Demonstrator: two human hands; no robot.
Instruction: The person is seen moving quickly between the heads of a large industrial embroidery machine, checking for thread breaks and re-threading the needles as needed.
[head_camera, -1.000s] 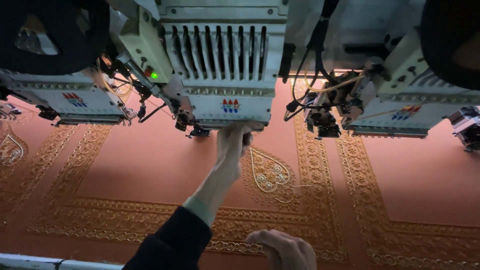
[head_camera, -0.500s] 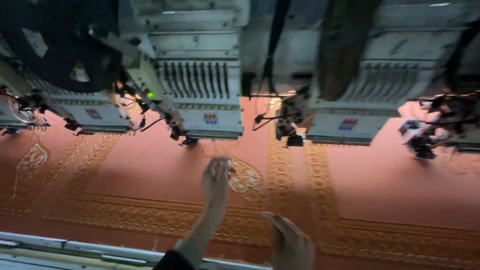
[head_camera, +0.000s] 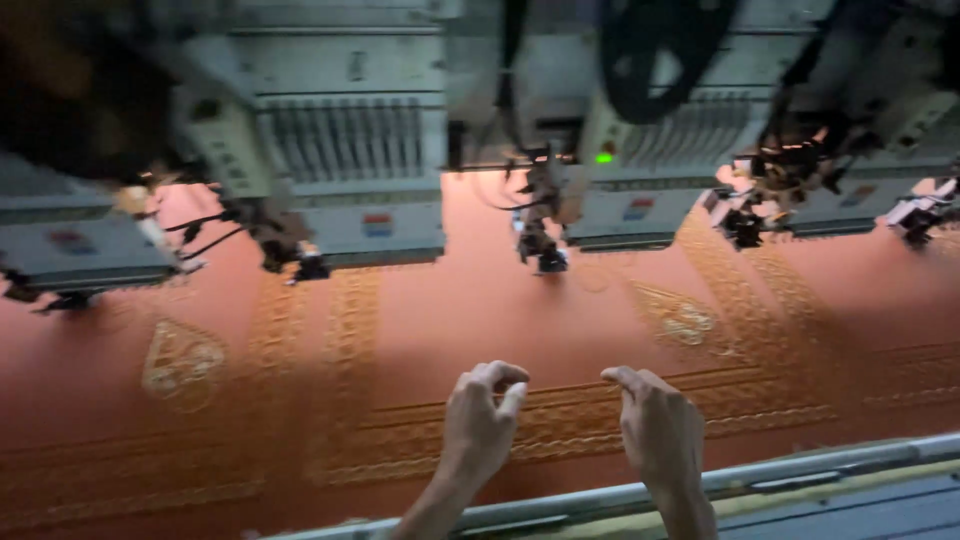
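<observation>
Both hands, the left hand (head_camera: 482, 415) and right hand (head_camera: 660, 428), hover loosely curled and apparently empty over the salmon cloth (head_camera: 470, 310), which stretches side to side between the metal rail (head_camera: 800, 470) and the embroidery heads (head_camera: 350, 170), with bare fabric ahead.

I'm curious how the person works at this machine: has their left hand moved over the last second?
Yes. The left hand has drawn back from just under the embroidery head toward the metal rail, and is now beside the right hand over the orange cloth.
</observation>
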